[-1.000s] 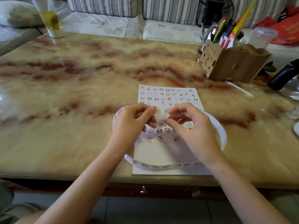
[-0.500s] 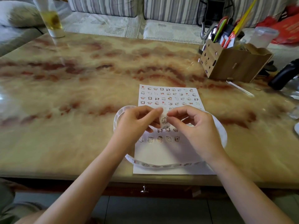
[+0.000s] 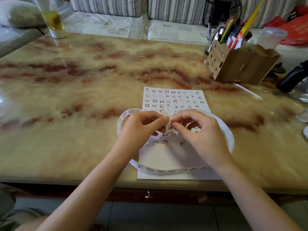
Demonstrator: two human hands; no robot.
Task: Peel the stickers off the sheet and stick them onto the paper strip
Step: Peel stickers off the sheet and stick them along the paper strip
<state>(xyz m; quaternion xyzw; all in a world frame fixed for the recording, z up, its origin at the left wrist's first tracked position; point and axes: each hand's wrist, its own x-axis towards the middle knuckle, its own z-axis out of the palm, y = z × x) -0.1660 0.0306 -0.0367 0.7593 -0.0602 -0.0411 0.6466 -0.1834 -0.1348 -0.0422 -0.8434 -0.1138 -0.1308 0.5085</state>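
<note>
A white sticker sheet [image 3: 175,99] with rows of small cartoon stickers lies flat on the marble table. A long white paper strip [image 3: 226,130] loops around both hands, and its near run [image 3: 166,170] carries several stickers. My left hand [image 3: 141,129] and my right hand [image 3: 198,130] meet above the sheet, each pinching the strip's raised end. One cartoon sticker [image 3: 169,126] shows on that end, between the fingertips of both hands. The sheet's middle rows are hidden under my hands.
A cardboard organiser [image 3: 240,65] with pens and scissors stands at the back right. A clear bottle of yellow liquid [image 3: 53,19] stands at the back left. A black object [image 3: 293,77] and a white stick [image 3: 248,90] lie at the right. The table edge [image 3: 100,184] runs close to me.
My hands have closed in on each other over the strip's end. The sticker now sits on the strip between the fingertips, a little higher than before.
</note>
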